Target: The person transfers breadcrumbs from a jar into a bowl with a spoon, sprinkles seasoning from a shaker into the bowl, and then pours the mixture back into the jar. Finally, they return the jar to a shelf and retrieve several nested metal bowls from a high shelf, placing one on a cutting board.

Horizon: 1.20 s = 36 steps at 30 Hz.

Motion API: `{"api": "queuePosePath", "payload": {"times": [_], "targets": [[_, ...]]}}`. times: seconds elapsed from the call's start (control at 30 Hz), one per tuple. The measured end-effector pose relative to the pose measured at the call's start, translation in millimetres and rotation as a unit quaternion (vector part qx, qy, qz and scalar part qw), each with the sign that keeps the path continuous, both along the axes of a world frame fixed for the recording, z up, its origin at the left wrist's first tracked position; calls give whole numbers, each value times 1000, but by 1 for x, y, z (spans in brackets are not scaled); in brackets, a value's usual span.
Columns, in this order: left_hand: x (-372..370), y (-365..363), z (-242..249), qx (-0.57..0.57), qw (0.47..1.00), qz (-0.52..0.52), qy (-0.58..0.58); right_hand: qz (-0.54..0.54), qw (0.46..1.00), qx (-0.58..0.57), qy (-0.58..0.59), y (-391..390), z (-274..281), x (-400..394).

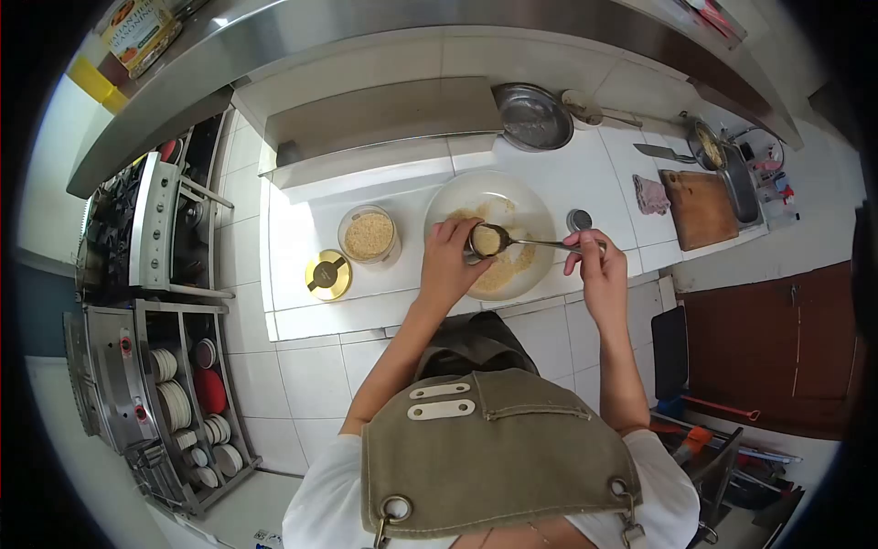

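My left hand (448, 261) is wrapped round a small dark-rimmed jar (472, 255), partly hidden by the fingers and the spoon. My right hand (596, 263) grips the handle of a metal spoon (544, 243). A tan powder or crumb heap fills the spoon's bowl, which lies at the small jar's mouth. Under both hands stands a wide pale bowl (445, 197) with tan crumbs spread inside. Left of it are a clear jar of crumbs (369, 234) and a gold lid with a dark centre (327, 274). A small round grey lid (578, 220) sits right of the bowl.
An empty metal pan (533, 117) stands at the back of the tiled counter (402, 311). To the right lie a knife (665, 153), a folded cloth (651, 195) and a wooden board (702, 210). A steel shelf (412, 37) overhangs the counter; a stove (155, 224) is at left.
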<state>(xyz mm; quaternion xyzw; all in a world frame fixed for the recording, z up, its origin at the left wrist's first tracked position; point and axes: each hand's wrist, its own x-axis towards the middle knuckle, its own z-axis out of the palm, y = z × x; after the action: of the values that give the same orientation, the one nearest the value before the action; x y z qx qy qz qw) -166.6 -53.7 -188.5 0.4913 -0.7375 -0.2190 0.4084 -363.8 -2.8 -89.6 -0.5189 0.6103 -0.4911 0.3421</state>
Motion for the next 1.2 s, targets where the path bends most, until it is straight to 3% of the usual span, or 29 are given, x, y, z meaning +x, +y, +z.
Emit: {"api": "queuePosePath", "payload": {"times": [0.03, 0.1, 0.17, 0.23, 0.3, 0.4, 0.53, 0.6, 0.73, 0.8, 1.2], "targets": [[0, 0, 0, 1, 1000, 2, 0, 2, 1000, 1, 0, 3, 11, 6], [-1, 0, 1, 7, 1000, 5, 21, 77, 972, 33, 218, 10, 35, 17], [0, -2, -1, 10, 999, 6, 34, 106, 957, -17, 268, 15, 37, 18], [3, -3, -1, 12, 999, 8, 47, 146, 931, -137, 306, 18, 36, 12], [7, -3, 0, 27, 997, 22, 73, 132, 939, -142, 284, 19, 27, -4], [13, 2, -5, 40, 990, 47, 125, 31, 991, -56, 119, 10, -20, -38], [21, 16, -9, 72, 984, 68, 149, -28, 999, -35, 13, 2, -90, -63], [26, 19, -12, 28, 987, 71, 145, -41, 999, -26, -8, 6, -111, -67], [31, 29, -16, 44, 984, 58, 161, -53, 998, 16, -39, 25, -118, -64], [29, 32, -15, 172, 910, 24, 377, -53, 997, 40, -44, 38, -118, -54], [39, 31, -20, 208, 896, 28, 390, -25, 983, 106, -150, 70, -123, 24]]}}
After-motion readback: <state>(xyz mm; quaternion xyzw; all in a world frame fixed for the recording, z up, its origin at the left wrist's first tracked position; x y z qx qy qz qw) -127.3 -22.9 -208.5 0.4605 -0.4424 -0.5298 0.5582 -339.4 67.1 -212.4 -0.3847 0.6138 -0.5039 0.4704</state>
